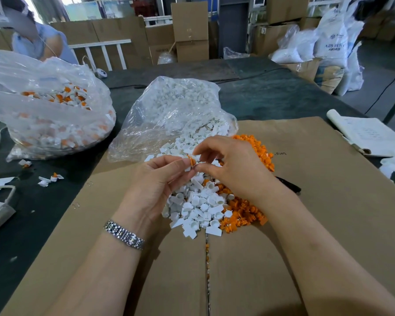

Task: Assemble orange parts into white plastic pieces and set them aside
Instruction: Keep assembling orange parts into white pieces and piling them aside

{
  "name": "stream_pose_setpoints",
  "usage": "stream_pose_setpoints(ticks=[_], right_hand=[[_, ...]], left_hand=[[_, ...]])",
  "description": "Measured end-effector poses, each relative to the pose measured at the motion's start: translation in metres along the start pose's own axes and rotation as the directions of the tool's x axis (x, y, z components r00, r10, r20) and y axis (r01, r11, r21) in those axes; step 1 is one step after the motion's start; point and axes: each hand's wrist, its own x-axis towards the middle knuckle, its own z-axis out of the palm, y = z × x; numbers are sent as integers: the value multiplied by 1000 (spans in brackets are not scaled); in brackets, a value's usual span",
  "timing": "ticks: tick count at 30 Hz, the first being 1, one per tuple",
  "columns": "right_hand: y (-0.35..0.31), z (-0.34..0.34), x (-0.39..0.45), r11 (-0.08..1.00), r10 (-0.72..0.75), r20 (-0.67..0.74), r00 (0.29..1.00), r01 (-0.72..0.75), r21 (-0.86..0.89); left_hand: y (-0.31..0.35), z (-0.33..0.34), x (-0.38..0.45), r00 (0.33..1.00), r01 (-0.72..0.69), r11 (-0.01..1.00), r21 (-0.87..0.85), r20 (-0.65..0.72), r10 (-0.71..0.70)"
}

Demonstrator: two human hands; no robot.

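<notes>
Both hands meet above the heap: the left hand (160,176) pinches a white piece (188,168) while the right hand (230,165) pinches an orange part (192,161) against it, apparently half-seated. Two loose piles, white pieces (196,208) and orange parts (244,208), lie on flattened cardboard (317,201); two clear bags (169,115) stand behind on a dark table (271,96) among stacked cartons

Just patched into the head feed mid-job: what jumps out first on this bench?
Both hands meet at centre frame, the left hand and right hand pinching an orange part against a white piece. Beneath them on the cardboard sheet lies a white pile with an orange pile on its right. At far left, a clear bag holds mixed white-and-orange pieces.
</notes>
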Motion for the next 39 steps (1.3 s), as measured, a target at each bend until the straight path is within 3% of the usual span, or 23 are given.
stream_pose_setpoints(ticks=[3,6,8,12,15,19,21,23,25,32,39], right_hand=[[14,-14,-2,946,238,-48,970,-243,-216],[28,-23,-8,746,531,8,847,-463,-479],[30,-23,-9,680,603,51,796,-479,-556],[24,-22,-12,660,613,40,789,-484,-575],[17,-26,-11,710,594,49,803,-494,-502],[1,-42,-8,822,560,85,824,-539,-184],[-12,-48,-7,830,551,236,800,-556,-52],[-22,-45,-8,776,521,452,724,-623,104],[-30,-35,-10,717,488,547,680,-670,193],[-41,-17,-10,713,474,530,703,-660,237],[-45,-6,-12,827,465,436,770,-554,95]], left_hand=[[1,-3,1,1000,15,998,-64,-17,-16],[2,-4,1,999,6,999,-36,-46,-8],[3,-5,2,996,-5,1000,9,-84,5],[4,-5,2,995,-22,999,37,-95,25],[5,-3,0,996,-24,999,25,-84,26],[5,-4,-2,996,-54,998,18,-71,55],[6,-5,-3,995,-81,997,5,-66,81],[6,-4,-3,992,-105,994,-8,-71,104],[6,-3,-3,990,-119,993,-11,-74,118],[4,0,-3,985,-153,987,56,-76,157],[3,-1,-2,981,-162,981,103,-90,171]])
